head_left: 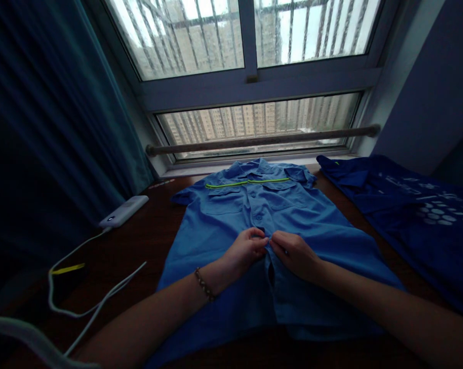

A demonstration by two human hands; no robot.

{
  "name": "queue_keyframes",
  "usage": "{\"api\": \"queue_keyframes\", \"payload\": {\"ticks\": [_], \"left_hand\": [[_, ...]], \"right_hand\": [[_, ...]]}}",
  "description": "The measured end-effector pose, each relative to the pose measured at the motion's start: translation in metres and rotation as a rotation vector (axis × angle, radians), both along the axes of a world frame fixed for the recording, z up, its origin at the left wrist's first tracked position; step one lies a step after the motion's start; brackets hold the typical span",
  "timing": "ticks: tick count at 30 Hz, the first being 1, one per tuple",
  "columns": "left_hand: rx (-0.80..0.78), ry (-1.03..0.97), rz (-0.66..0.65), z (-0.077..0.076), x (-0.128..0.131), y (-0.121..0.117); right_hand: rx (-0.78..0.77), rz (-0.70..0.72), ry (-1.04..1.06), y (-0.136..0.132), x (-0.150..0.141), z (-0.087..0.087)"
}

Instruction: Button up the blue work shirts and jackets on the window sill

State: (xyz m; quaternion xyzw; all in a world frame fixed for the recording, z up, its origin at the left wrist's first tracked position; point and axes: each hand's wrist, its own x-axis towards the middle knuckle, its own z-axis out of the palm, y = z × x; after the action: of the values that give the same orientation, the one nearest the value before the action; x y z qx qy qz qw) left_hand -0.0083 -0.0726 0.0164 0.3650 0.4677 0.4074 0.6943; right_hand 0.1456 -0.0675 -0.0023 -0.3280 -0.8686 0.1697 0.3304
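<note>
A blue button-up shirt (231, 218) with a thin yellow-green stripe across its chest lies face up, collar toward the window. My left hand (248, 247), with a braided bracelet on the wrist, pinches the front placket below the chest. Close against it, my right hand (296, 253) pinches the other edge of the placket. The fingertips almost meet, and whatever button is between them is hidden. Above the hands several buttons run up the placket. Below them the shirt front gaps open.
A darker blue garment (393, 200) with white print lies to the right. At left, a white power bank (125, 211) has a white cable (96, 302) trailing from it. A barred window (254, 118) with a rail and a blue curtain (62, 102) stand behind the dark wooden surface (139, 246).
</note>
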Motion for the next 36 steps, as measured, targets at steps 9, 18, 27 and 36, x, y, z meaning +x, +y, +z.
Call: {"api": "queue_keyframes", "payload": {"ticks": [9, 18, 27, 36], "left_hand": [[0.093, -0.001, -0.036, -0.001, 0.001, 0.000], [0.230, -0.075, -0.150, -0.003, -0.001, 0.003], [0.256, 0.171, -0.170, -0.004, -0.006, 0.015], [0.535, 0.558, -0.171, -0.026, -0.002, 0.014]], "right_hand": [[0.027, -0.050, 0.041, -0.001, 0.001, 0.000], [-0.522, -0.063, 0.251, 0.004, -0.001, 0.004], [-0.813, -0.086, 0.349, 0.021, 0.000, 0.005], [-0.169, -0.104, -0.441, -0.053, -0.002, 0.053]]}}
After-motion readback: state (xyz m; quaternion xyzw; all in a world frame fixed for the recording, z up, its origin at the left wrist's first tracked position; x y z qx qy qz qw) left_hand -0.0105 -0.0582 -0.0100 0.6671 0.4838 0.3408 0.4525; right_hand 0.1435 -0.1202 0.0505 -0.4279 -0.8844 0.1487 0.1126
